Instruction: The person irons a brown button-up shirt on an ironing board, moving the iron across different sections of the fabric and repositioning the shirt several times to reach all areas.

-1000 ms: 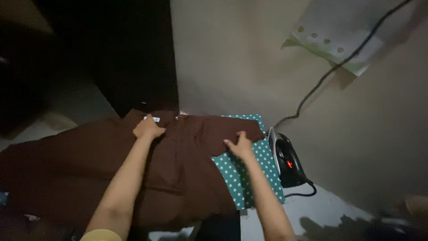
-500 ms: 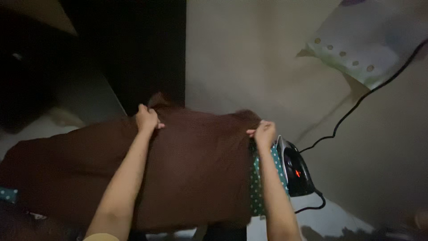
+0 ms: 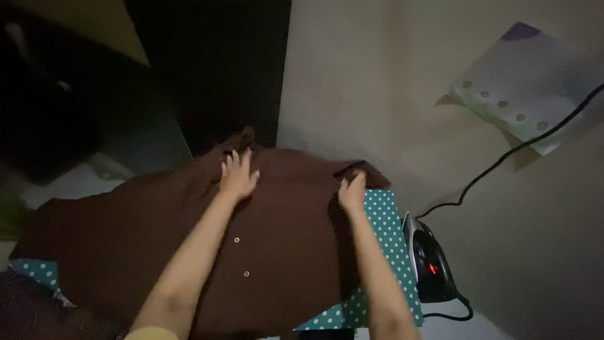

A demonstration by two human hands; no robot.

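Note:
A dark brown garment (image 3: pixel 126 245) with small buttons lies spread over a teal ironing board with white dots (image 3: pixel 384 233). My left hand (image 3: pixel 238 173) rests flat on the cloth near its far edge, fingers spread. My right hand (image 3: pixel 352 192) presses on the garment's right far corner, fingertips at the cloth's edge; whether it pinches the cloth is unclear. A black iron (image 3: pixel 431 264) with a red light stands on its heel at the board's right end, close to my right forearm.
The iron's black cord (image 3: pixel 503 157) runs up across the pale wall to the upper right. A light paper sheet with dots (image 3: pixel 528 101) hangs on that wall. A dark doorway or cabinet (image 3: pixel 214 69) fills the upper left.
The garment has been turned so its buttoned side faces up and shifted left, baring more of the dotted board. Both hands went from gripping its far edge to pressing on it.

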